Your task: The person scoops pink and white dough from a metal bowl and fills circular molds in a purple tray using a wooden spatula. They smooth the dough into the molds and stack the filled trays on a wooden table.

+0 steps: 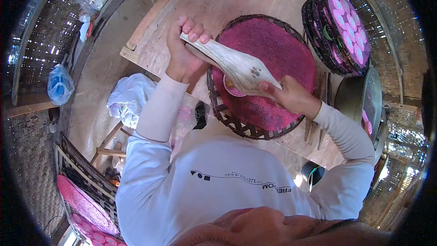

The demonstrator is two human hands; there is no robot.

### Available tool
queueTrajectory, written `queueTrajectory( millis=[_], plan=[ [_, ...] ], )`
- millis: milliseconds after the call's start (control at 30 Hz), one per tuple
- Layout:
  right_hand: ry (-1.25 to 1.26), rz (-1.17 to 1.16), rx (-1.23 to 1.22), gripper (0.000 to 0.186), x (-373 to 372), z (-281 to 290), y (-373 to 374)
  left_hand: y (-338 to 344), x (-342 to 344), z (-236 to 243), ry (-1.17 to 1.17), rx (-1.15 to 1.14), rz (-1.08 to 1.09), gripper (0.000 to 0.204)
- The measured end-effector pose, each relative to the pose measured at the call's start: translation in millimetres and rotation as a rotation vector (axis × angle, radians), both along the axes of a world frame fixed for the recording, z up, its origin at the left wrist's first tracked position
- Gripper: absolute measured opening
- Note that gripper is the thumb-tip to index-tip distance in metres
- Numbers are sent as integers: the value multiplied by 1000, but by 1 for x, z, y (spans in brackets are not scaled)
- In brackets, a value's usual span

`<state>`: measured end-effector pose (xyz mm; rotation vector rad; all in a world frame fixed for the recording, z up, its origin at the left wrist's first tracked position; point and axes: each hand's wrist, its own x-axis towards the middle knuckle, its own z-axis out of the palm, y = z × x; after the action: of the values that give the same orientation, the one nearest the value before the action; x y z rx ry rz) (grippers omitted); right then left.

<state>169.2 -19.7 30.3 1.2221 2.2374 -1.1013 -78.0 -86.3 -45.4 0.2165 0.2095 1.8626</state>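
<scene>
A cream cloth, creased lengthwise and marked with a few dark spots, is stretched taut between my hands. My left hand is closed in a fist round its upper left end. At the lower right end, my right hand grips it with the thumb on top. Beneath the cloth lies a round woven tray, lined with deep pink material. A small round thing with a pink rim sits on that lining, partly hidden by the cloth.
The tray rests on a wooden table. At the far right, stacked woven trays lean beside one bearing pink-and-white discs. A large metal pot stands nearer. White plastic bags lie left; more pink-lined trays are at lower left.
</scene>
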Motion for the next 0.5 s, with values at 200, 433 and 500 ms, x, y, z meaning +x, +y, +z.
queueTrajectory(
  millis=[200,433,500],
  plan=[
    [-58,4,19,73,23,10,6,9,19,-20,-125,69,-86,33],
    [366,-245,-125,56,42,26,3,7,36,19,858,45,-86,58],
    [364,-271,-247,54,27,30,0,7,55,32,1348,85,41,47]
  ],
)
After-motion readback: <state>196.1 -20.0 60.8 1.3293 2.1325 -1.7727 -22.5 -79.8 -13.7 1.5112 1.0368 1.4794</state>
